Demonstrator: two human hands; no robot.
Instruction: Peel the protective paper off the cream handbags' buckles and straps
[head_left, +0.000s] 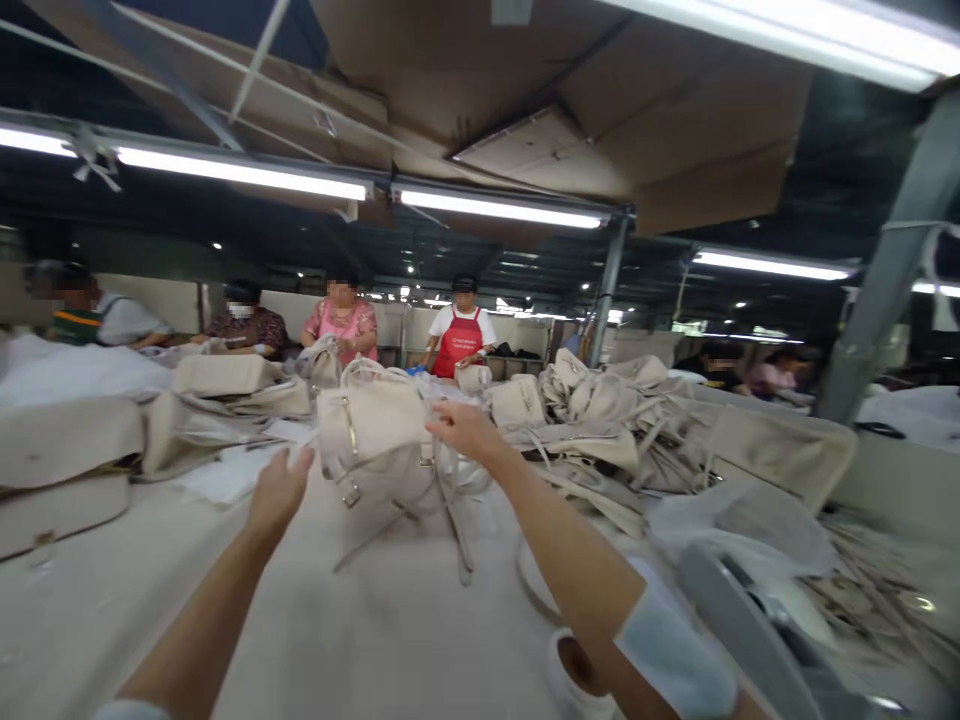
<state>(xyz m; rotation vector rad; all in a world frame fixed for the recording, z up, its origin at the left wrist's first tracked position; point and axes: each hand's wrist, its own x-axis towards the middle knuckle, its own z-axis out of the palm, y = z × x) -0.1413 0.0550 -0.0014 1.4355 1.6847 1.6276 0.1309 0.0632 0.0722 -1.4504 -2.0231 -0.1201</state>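
Note:
A beige backpack (382,420) with a flap, gold zipper and small buckles is in front of me, its thin straps trailing toward the tabletop (315,630). At its upper right edge, my right hand (466,432) has its fingers bent against the flap and appears to grip it; blur softens the contact. Just left of the bag is my left hand (281,490), its fingers apart and nothing in it. Behind my left hand lies thin white wrapping (225,475).
Beige bags (67,440) lie at left, and a large pile of bags and straps (600,430) at right. Near my right forearm are a tape roll (577,670) and a grey device (750,620). Several co-workers, one in a red apron (460,343), are across the table.

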